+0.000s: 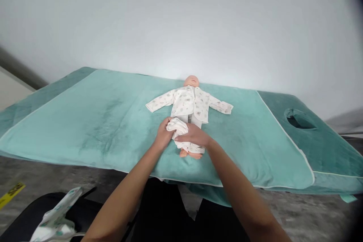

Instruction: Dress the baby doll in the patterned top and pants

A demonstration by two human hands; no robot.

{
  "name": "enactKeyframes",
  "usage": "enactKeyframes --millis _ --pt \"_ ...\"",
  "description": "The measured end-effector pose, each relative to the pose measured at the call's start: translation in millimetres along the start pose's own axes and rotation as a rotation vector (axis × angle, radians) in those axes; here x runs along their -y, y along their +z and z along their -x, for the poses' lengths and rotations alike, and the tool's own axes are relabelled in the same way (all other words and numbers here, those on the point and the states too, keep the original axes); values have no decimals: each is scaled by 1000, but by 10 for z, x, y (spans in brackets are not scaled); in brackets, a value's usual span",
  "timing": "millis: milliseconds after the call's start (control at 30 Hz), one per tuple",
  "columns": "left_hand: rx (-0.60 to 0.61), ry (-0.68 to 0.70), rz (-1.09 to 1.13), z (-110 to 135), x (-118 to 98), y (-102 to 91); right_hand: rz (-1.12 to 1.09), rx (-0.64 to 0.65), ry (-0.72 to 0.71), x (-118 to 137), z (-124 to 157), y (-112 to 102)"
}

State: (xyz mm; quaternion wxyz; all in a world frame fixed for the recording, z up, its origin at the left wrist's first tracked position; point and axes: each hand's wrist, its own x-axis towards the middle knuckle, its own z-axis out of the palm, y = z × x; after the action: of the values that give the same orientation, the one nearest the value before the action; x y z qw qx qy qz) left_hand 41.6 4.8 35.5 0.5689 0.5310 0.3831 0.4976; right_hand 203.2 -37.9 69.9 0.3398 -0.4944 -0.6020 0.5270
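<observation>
On its back on the bed lies a baby doll (pixel 191 80), head toward the wall and feet toward me. It wears a white printed jacket (pixel 183 100) with both sleeves spread wide. White baby pants (pixel 178 125) are bunched up at the doll's legs, and one pant leg reaches down near the bare feet (pixel 189 154). My left hand (pixel 164 133) grips the bunched cloth from the left, fingers curled around it. From the right, my right hand (pixel 193 136) pinches the same cloth, thumb on top. Some of its fingers are hidden by the fabric.
A green plush sheet (pixel 85 121) with white edging covers the padded bed, which has a face hole (pixel 300 119) at the right. A white wall (pixel 181 22) stands behind. At lower left, a white-and-green package (pixel 58 215) rests on a black seat (pixel 25 215).
</observation>
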Motion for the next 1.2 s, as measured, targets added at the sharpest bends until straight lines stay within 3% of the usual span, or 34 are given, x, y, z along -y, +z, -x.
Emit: enactKeyframes --millis 100,267,367,533,667,800,933,1200 --pt "44 -129 151 41 -49 -21 -58 -36 95 -42 10 9" --pt "221 -298 319 49 38 -93 -376 70 61 -187 26 -81" --pt "225 -252 270 27 105 -68 -497 103 56 -243 42 -154" --pt "145 -158 156 63 53 10 -539 46 78 -257 56 -172" --pt "130 -42 -20 205 -57 -52 -462 52 -49 -218 71 -102" --pt "260 38 -230 367 -171 -112 -390 98 -164 -185 91 -67" --pt "395 38 -406 474 -321 -30 -419 147 -213 -192 98 -91" --pt "487 77 -588 601 -437 57 -388 33 -161 -213 108 -86"
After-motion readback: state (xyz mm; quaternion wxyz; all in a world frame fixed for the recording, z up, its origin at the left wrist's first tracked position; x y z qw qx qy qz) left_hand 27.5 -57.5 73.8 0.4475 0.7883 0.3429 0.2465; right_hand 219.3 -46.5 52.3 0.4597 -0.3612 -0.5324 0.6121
